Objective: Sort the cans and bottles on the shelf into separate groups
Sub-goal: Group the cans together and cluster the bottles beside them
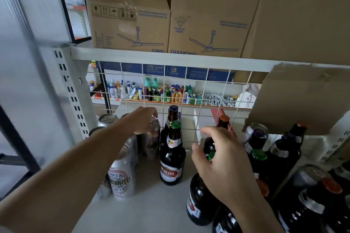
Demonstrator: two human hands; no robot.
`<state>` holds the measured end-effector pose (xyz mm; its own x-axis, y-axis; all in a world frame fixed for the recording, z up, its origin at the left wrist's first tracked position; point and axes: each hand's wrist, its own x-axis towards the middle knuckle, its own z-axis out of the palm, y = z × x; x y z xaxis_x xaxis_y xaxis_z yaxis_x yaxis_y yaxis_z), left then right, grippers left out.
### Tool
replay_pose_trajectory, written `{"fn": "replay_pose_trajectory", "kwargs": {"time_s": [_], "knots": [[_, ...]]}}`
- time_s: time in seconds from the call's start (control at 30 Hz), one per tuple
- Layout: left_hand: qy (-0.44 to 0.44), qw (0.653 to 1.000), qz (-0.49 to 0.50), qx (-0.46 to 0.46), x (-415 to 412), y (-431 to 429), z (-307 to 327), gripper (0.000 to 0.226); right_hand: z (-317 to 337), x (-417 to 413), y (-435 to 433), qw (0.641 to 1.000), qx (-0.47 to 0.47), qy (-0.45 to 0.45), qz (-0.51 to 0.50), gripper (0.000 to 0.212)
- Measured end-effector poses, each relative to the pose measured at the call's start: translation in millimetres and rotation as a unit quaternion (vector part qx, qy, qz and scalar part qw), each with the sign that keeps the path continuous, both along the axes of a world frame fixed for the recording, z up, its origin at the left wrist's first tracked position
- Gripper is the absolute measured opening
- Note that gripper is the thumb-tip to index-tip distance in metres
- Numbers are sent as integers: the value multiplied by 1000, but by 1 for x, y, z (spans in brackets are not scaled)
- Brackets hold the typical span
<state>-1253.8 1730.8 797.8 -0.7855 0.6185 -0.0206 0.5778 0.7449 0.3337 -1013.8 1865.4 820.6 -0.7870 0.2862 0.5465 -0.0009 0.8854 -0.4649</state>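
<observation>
Several silver beer cans stand at the left of the shelf (151, 204), among them a front can (121, 178) and a back can (107, 119). My left hand (144, 121) reaches in from above and grips the top of a can (153, 142) beside two brown bottles, a green-capped one (172, 159) and a blue-capped one (172, 113) behind it. My right hand (217, 159) curls round the neck of another brown bottle (200, 200), whose green cap (212, 155) peeks out by the thumb. An orange-capped bottle (224, 119) stands just behind that hand.
More dark bottles (287, 149) and a dark can (255, 134) crowd the right side. A wire grid (197, 89) closes the shelf's back. Cardboard boxes (208, 15) sit on the shelf above, and a loose cardboard flap (299, 100) hangs at the right. A slotted upright (70, 89) stands at left.
</observation>
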Motion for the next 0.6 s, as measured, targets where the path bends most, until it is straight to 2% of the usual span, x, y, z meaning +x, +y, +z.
{"fn": "replay_pose_trajectory", "kwargs": {"time_s": [0.13,0.27,0.43,0.5,0.6], "knots": [[16,1000,2,-2,-7,-2,-1,72,0,0,-1,1000,-3,-9,1,42],[7,999,-12,52,-7,-5,-4,55,-1,1,-1,1000,-1,-15,4,42],[70,995,-14,65,-7,-13,-12,37,-2,1,-3,1000,-6,-26,7,41],[83,995,-7,47,-8,-15,-10,36,-2,0,-4,1000,-10,-28,10,41],[92,995,11,32,-6,-20,0,48,-3,1,-4,999,-11,-31,16,37]]}}
